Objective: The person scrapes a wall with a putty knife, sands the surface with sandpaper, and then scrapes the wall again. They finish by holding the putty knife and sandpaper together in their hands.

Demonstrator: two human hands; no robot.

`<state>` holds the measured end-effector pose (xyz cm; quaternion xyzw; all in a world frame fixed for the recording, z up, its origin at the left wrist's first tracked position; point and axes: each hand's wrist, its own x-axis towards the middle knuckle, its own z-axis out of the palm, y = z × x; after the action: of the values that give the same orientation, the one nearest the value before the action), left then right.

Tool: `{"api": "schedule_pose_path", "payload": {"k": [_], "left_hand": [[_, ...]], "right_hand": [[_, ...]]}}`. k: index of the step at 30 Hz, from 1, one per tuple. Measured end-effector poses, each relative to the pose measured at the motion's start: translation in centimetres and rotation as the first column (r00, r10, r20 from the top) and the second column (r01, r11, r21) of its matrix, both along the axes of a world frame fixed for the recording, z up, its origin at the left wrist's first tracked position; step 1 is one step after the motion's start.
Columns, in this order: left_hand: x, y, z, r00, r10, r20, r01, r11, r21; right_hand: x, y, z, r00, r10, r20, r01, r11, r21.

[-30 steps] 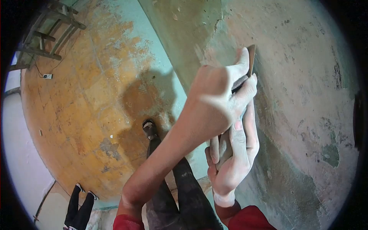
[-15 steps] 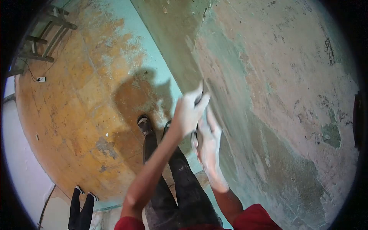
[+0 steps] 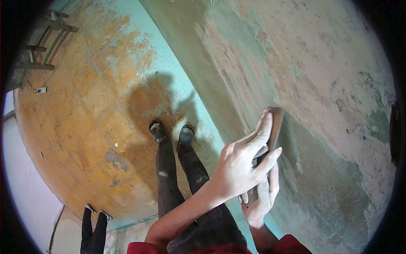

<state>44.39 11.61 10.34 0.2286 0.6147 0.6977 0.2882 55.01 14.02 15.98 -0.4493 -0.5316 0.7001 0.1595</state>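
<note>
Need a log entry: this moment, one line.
left hand: atop brown flat block | right hand: gripping its lower end | block: against peeling plaster wall

No text, label, brand, number or sign readable. Checked sanding block (image 3: pixel 277 120) in the grip of the left hand (image 3: pixel 239 167), wall (image 3: pixel 330 76) right of the grip, floor (image 3: pixel 76 118) left of it (bare stains, flaked paint only).

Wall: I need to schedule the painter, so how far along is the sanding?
Done: the upper wall shows mostly bare pinkish plaster. In hand: left hand and right hand press a sanding block against it, at the edge of a green area. Left: green paint covers the lower part, plus patches at the right.
</note>
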Motion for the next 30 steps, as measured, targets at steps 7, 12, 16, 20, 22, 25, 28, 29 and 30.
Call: {"api": "schedule_pose_path", "payload": {"k": [7, 12, 16, 20, 22, 25, 28, 29, 30], "left_hand": [[-1.3, 0.1, 0.0, 0.99, -0.139, 0.035, 0.139, 0.99, -0.001], [-5.0, 0.1, 0.0, 0.991, -0.135, -0.018, 0.134, 0.991, -0.005], [-2.1, 0.6, -0.1, 0.998, -0.04, -0.039, 0.042, 0.996, 0.074], [-4.6, 0.2, 2.0, 0.98, -0.189, 0.059, 0.195, 0.974, -0.118], [-4.2, 0.5, 0.8, 0.99, -0.136, -0.023, 0.134, 0.988, -0.078], [-3.0, 0.5, 1.3, 0.989, -0.146, -0.021, 0.143, 0.984, -0.103], [-2.6, 0.9, 1.6, 0.998, -0.063, -0.025, 0.062, 0.996, -0.064], [-3.7, 1.1, 1.7, 0.997, -0.07, -0.02, 0.069, 0.996, -0.062], [-5.2, 1.6, 1.4, 0.994, -0.029, -0.102, 0.018, 0.994, -0.107]], "right_hand": [[-1.7, -1.6, -0.9, 0.984, -0.18, 0.005, 0.179, 0.98, 0.087], [-5.0, -2.7, -1.1, 0.983, -0.185, 0.01, 0.184, 0.979, 0.091], [-1.8, -2.5, -1.4, 0.989, -0.146, -0.004, 0.145, 0.983, 0.11], [-3.3, -2.1, 0.5, 0.985, -0.17, -0.001, 0.17, 0.984, -0.051], [-4.7, -2.5, -1.3, 0.978, -0.206, 0.03, 0.197, 0.962, 0.188], [-3.3, -2.2, -0.1, 0.982, -0.184, 0.049, 0.184, 0.983, -0.005], [-2.8, -0.7, 0.3, 0.992, -0.122, 0.016, 0.123, 0.991, -0.056], [-3.8, -0.1, 0.7, 0.99, -0.144, 0.011, 0.145, 0.986, -0.081], [-5.8, 0.5, 1.1, 0.992, -0.113, 0.054, 0.114, 0.993, -0.007]]}}
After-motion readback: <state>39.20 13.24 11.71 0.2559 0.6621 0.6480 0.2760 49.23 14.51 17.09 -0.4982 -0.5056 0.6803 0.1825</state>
